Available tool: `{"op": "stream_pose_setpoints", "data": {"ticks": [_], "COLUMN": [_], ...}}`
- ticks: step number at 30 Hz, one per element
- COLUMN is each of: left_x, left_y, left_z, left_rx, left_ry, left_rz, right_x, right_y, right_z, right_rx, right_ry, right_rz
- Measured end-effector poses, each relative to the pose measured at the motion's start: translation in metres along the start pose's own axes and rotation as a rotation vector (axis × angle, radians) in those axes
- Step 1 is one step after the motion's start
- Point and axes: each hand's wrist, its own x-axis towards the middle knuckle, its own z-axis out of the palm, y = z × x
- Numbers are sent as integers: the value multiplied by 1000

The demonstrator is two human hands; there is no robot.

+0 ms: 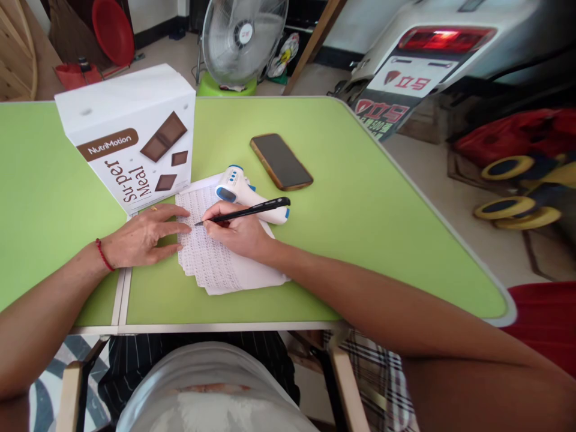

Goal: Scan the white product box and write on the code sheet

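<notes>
My right hand is closed round a black pen, its tip touching a sheet of paper. The paper is a small stack of white sheets, fanned at the lower corner and covered in rows of handwriting; its right part is blank. My left hand, with a red cord bracelet on the wrist, lies flat with its fingers spread, fingertips on the sheets' left edge. Just beyond my right hand lies a white and blue infrared thermometer, partly on the sheets.
A white NutriMotion box stands behind my left hand. A phone lies farther back on the green table. Beyond the table are a fan and a white scooter; yellow-rimmed wheels sit on the right.
</notes>
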Motion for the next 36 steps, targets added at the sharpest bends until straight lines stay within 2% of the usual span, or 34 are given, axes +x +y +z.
{"op": "stream_pose_setpoints", "data": {"ticks": [24,30,36], "left_x": [-1,-1,0], "left_y": [1,1,1], "left_z": [0,-1,0], "left_rx": [16,13,15], "left_ry": [-1,-11,-5], "left_rz": [4,-2,5], "right_x": [1,2,2], "right_y": [1,2,2], "right_z": [0,-1,-1], "right_rx": [-5,20,7], "right_ry": [48,100,82], "right_rz": [-66,-26,-4]}}
